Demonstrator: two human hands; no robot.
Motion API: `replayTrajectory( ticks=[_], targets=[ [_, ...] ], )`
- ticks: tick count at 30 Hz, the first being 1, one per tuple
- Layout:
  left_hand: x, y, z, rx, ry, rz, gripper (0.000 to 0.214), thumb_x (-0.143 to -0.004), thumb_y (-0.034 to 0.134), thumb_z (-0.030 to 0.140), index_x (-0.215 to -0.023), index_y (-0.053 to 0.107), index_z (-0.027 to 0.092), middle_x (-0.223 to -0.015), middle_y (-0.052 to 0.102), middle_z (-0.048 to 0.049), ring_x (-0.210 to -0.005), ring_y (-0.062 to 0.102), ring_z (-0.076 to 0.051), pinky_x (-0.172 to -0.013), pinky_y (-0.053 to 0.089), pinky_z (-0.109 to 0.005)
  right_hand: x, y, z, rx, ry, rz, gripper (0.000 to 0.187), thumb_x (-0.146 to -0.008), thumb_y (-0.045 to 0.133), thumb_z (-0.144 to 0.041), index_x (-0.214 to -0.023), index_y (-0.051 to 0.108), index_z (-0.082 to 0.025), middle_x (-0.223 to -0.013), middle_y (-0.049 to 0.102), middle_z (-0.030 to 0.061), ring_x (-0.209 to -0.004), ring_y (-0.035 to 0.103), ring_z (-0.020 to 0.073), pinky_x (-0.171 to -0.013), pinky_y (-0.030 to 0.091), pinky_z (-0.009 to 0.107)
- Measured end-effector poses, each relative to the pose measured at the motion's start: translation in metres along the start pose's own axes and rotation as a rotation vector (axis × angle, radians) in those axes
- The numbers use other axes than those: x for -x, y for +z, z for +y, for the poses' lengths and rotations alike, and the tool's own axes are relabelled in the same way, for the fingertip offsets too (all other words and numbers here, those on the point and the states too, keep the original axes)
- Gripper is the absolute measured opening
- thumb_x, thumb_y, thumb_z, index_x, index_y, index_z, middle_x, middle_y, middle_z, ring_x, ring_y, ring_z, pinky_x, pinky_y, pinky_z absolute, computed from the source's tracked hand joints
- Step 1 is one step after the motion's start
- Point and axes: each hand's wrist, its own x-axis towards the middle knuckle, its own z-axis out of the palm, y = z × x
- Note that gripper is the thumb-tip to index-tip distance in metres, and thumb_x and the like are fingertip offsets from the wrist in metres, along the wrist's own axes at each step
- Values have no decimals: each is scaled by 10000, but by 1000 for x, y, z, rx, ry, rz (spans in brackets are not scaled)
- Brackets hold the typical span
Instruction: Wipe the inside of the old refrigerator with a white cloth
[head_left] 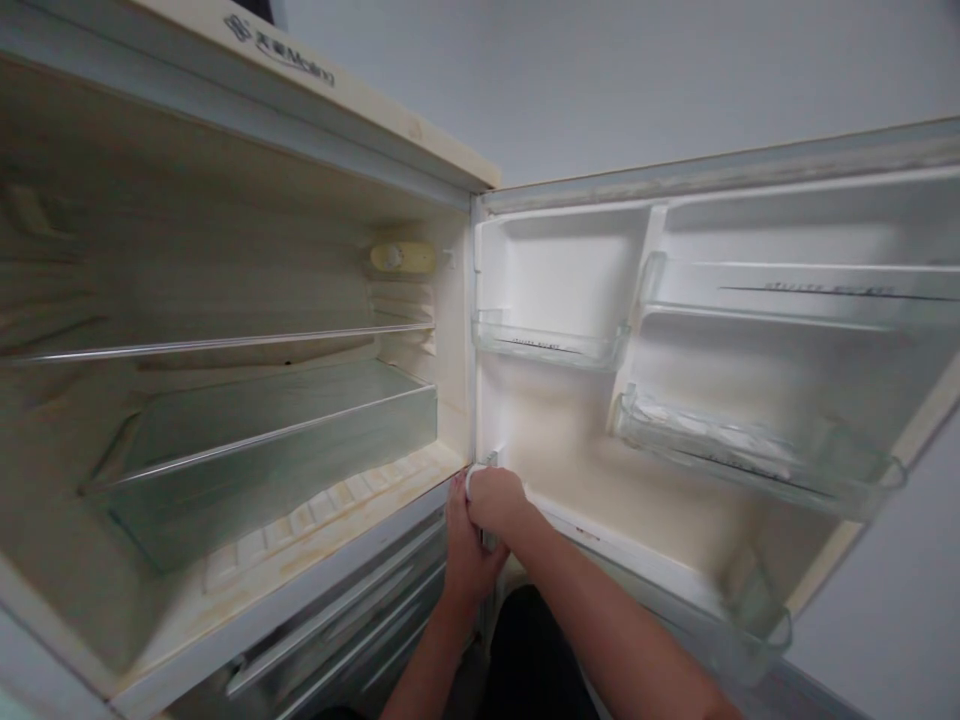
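Note:
Both hands meet at the lower hinge corner of an open fridge, where the door (pixel 555 410) joins the cabinet. My right hand (pixel 499 497) is closed, with a small white thing (pixel 472 482) showing at its fingertips; its kind cannot be made out, perhaps a cloth or tissue. Just below and to the left, my left hand (pixel 463 545) points upward, its fingers pressed together near the same spot and its thumb under my right wrist. What the left fingers grip, if anything, is hidden. The stained cabinet floor (pixel 420 470) lies beside the hands.
Inside the cabinet are a glass shelf (pixel 225 342) and a clear drawer (pixel 300 470). The door carries clear bins, including a small bin (pixel 551 345) and a lower bin (pixel 712 440) with crumpled white material. Below sits a compartment with drawers (pixel 375 610).

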Motion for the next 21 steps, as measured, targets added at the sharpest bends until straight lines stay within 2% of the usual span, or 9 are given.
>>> replayTrajectory(
  ticks=[4,6,10,13,17,19,21],
  targets=[
    [-5,-9,-2,12,12,-59,836,-862,563,456,-1540,184,148,-1522,372,-208,-1418,375,-342,-1155,343,-545,32,1,4,-47,128,61,304,-954,395,-161,-1089,663,-115,-997,724,161,-911,720,270,-728,547,347],
    [-8,-16,-4,-31,19,-95,803,-860,583,439,-1525,226,164,-1491,416,-193,-1387,413,-327,-1141,364,-530,61,-1,12,-30,223,38,279,-976,400,-211,-1079,648,-134,-931,729,143,-876,724,299,-703,542,380],
    [-14,-22,-4,-37,5,-148,783,-860,622,441,-1506,263,181,-1455,453,-178,-1361,438,-317,-1115,387,-537,126,-7,39,70,297,8,240,-985,420,-269,-1071,625,-178,-937,728,113,-841,725,309,-689,524,388],
    [-20,-16,3,33,-31,-116,710,-885,605,426,-1479,306,176,-1449,453,-176,-1371,421,-307,-1131,362,-537,168,-13,65,106,353,-34,262,-996,396,-297,-1090,617,-194,-944,732,109,-857,722,295,-710,509,367],
    [-35,-2,20,156,-103,-13,676,-907,585,397,-1481,308,173,-1477,427,-173,-1400,392,-289,-1173,312,-513,222,-14,104,87,423,-88,311,-998,368,-348,-1065,638,-207,-928,738,114,-868,718,290,-767,502,378],
    [-42,3,25,203,-156,33,692,-909,579,370,-1502,277,181,-1517,386,-169,-1429,357,-286,-1193,288,-503,248,-14,125,78,416,-32,304,-977,387,-326,-1017,659,-197,-903,742,118,-864,715,273,-859,491,399],
    [-47,8,27,230,-173,33,723,-897,568,313,-1524,237,172,-1555,340,-172,-1456,320,-289,-1212,257,-504,271,-15,144,64,404,52,305,-955,406,-338,-944,674,-192,-851,739,122,-825,715,255,-859,502,380]
  ],
)
